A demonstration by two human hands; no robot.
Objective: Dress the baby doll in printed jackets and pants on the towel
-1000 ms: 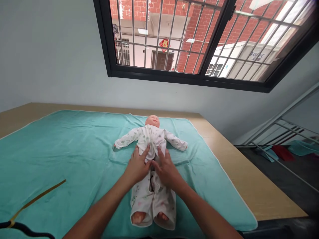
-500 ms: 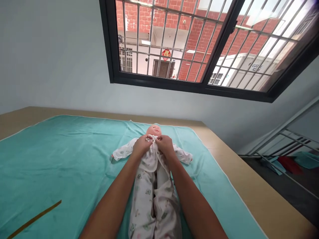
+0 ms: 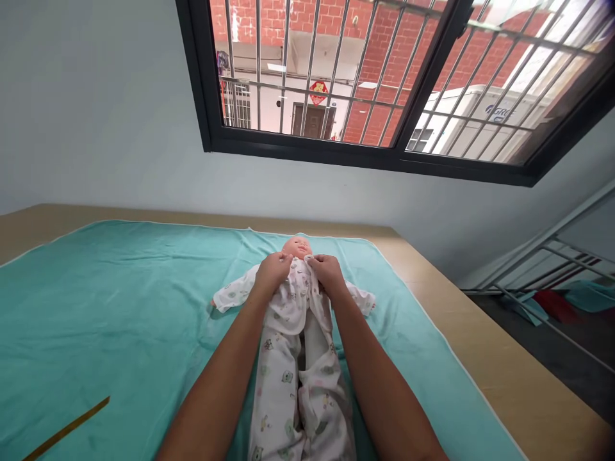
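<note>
A baby doll [image 3: 296, 246] lies on its back on a turquoise cloth [image 3: 134, 307], its head toward the wall and its arms spread. It wears a white baby shirt [image 3: 293, 307] with a small print. Printed white pants [image 3: 281, 384] cover the legs and run down past the bottom edge. My left hand [image 3: 275, 269] pinches the shirt's neckline on the left, just below the doll's chin. Opposite it, my right hand [image 3: 327, 272] is closed on the shirt's right front edge, which it holds slightly lifted. The shirt front hangs partly open lower down.
The cloth covers a wooden tabletop [image 3: 432, 307]. A brown strip [image 3: 67, 428] lies at the lower left. Behind the table is a wall with a barred window [image 3: 307, 144]. A metal rack [image 3: 552, 256] with coloured cloths stands at the right.
My right hand has moved slightly right, drawing the shirt's edge away from the left side, so the gap between my hands is wider. The camera view has tilted down a little.
</note>
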